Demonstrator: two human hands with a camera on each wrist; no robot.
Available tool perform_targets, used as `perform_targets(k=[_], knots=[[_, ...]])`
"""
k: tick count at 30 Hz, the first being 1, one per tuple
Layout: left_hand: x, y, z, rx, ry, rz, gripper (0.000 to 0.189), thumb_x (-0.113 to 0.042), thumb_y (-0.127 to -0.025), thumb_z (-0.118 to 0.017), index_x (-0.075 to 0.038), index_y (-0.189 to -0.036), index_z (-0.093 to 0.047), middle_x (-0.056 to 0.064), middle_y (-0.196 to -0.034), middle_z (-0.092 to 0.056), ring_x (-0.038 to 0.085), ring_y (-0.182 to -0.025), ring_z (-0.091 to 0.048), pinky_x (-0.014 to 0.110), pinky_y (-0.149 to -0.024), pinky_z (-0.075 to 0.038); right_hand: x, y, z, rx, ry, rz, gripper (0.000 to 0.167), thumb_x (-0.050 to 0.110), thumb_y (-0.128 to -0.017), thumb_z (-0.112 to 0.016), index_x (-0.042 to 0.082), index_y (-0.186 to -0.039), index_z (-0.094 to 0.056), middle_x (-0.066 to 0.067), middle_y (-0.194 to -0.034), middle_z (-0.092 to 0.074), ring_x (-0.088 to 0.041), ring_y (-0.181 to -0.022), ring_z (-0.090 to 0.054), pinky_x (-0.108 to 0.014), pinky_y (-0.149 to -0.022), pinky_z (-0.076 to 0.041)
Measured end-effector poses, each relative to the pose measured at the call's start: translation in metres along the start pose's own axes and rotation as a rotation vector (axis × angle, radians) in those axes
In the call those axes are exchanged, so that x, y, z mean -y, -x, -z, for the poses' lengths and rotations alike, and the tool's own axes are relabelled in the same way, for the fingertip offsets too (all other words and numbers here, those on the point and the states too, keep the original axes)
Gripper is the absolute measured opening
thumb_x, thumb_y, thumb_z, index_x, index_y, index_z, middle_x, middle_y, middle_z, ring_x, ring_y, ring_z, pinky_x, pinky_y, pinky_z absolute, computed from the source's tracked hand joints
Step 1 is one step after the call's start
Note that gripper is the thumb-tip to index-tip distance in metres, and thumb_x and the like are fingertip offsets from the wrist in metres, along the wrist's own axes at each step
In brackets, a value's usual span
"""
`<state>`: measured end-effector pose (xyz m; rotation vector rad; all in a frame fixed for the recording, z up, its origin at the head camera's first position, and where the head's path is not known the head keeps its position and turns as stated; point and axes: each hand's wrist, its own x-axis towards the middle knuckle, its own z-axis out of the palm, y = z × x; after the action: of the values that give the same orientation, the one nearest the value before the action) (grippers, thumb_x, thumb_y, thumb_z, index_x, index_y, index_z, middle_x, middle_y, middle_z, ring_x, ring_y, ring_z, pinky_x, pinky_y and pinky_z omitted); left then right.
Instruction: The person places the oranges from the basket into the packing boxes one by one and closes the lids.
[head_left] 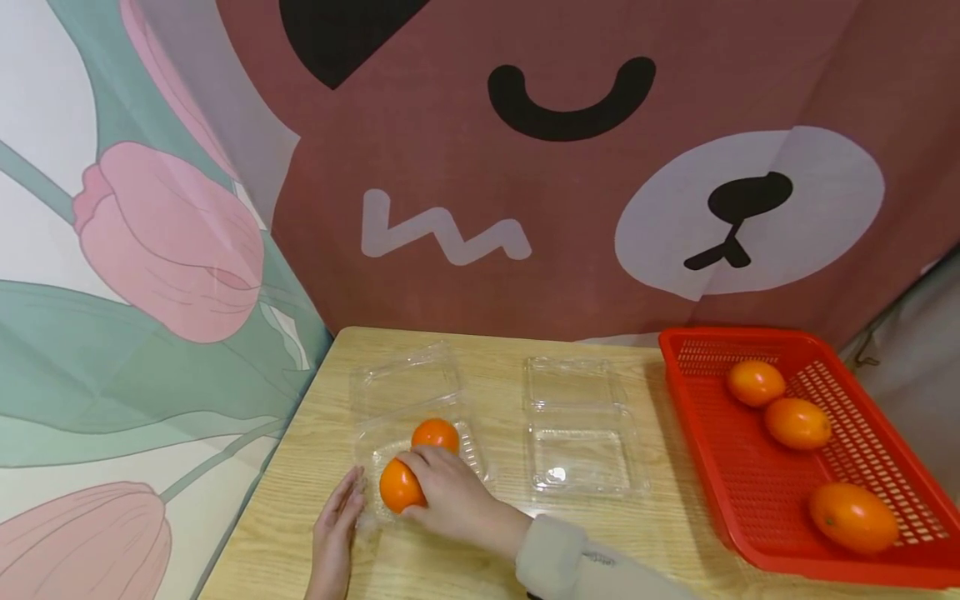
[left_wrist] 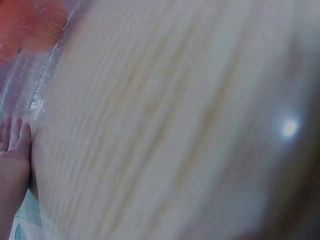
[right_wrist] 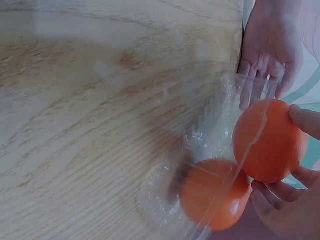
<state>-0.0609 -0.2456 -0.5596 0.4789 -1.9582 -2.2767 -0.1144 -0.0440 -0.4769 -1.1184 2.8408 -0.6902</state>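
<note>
My right hand (head_left: 459, 502) grips an orange (head_left: 399, 487) over the near left part of an open clear plastic clamshell box (head_left: 471, 454). In the right wrist view the thumb and fingers lie around that orange (right_wrist: 270, 142), which overlaps the box's rim. A second orange (head_left: 437, 435) sits inside the box, close beside the held one. My left hand (head_left: 336, 529) stands at the box's left side, fingers extended and fingertips right at its wall. In the left wrist view the left hand (left_wrist: 14, 165) shows at the edge, palm visible and holding nothing.
Right of the box lies another open clear clamshell box (head_left: 581, 458) with nothing in it. A red plastic basket (head_left: 720, 475) at the right holds three oranges, one of them an orange (head_left: 853, 517) near its front. Behind the wooden table (head_left: 495, 550) hangs a printed curtain (head_left: 450, 292).
</note>
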Motion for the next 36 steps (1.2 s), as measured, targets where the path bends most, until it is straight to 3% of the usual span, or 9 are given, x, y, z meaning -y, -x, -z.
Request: perform_targets(k=[7, 14, 20, 29, 36], knots=[[0.001, 0.000, 0.000, -0.002, -0.004, -0.014, 0.056, -0.022, -0.104, -0.052, 0.003, -0.151, -0.034, -0.019, -0.133, -0.056, -0.009, -0.119, -0.051, 0.009, -0.098, -0.041, 0.006, -0.007, -0.011, 0.032, 0.064, 0.001, 0.071, 0.040, -0.082, -0.080, 0.014, -0.141, -0.051, -0.008, -0.137, -0.054, -0.022, -0.125, -0.052, -0.040, -0.106, -0.045], [0.000, -0.001, -0.002, -0.006, -0.014, 0.008, 0.057, -0.024, -0.104, -0.053, 0.002, -0.151, -0.034, -0.018, -0.136, -0.055, -0.009, -0.118, -0.051, 0.008, -0.097, -0.040, 0.006, -0.008, -0.014, 0.035, 0.103, 0.013, 0.059, 0.034, -0.088, -0.075, 0.013, -0.138, -0.054, -0.009, -0.135, -0.055, -0.023, -0.124, -0.052, -0.037, -0.106, -0.045], [0.000, -0.001, -0.002, -0.011, -0.026, 0.022, 0.058, -0.025, -0.104, -0.054, 0.002, -0.151, -0.034, -0.017, -0.138, -0.053, -0.011, -0.117, -0.051, 0.007, -0.097, -0.039, 0.005, -0.007, -0.010, 0.020, 0.096, 0.011, 0.049, 0.030, -0.091, -0.071, 0.014, -0.135, -0.056, -0.009, -0.135, -0.056, -0.022, -0.124, -0.053, -0.037, -0.106, -0.044], [0.001, 0.000, -0.001, 0.004, -0.038, -0.029, 0.055, -0.020, -0.104, -0.052, 0.005, -0.150, -0.034, -0.021, -0.131, -0.056, -0.009, -0.117, -0.052, 0.008, -0.099, -0.038, 0.003, -0.006, 0.000, 0.058, 0.043, -0.028, 0.049, 0.031, -0.095, -0.066, 0.015, -0.140, -0.054, -0.009, -0.143, -0.052, -0.023, -0.131, -0.048, -0.040, -0.108, -0.043], [0.002, 0.000, -0.001, 0.011, -0.042, -0.031, 0.054, -0.021, -0.105, -0.051, 0.005, -0.150, -0.035, -0.020, -0.133, -0.056, -0.010, -0.117, -0.052, 0.008, -0.099, -0.038, -0.001, -0.006, 0.013, 0.061, -0.004, -0.042, 0.047, 0.031, -0.097, -0.064, 0.014, -0.140, -0.053, -0.011, -0.146, -0.049, -0.025, -0.134, -0.046, -0.044, -0.109, -0.042]])
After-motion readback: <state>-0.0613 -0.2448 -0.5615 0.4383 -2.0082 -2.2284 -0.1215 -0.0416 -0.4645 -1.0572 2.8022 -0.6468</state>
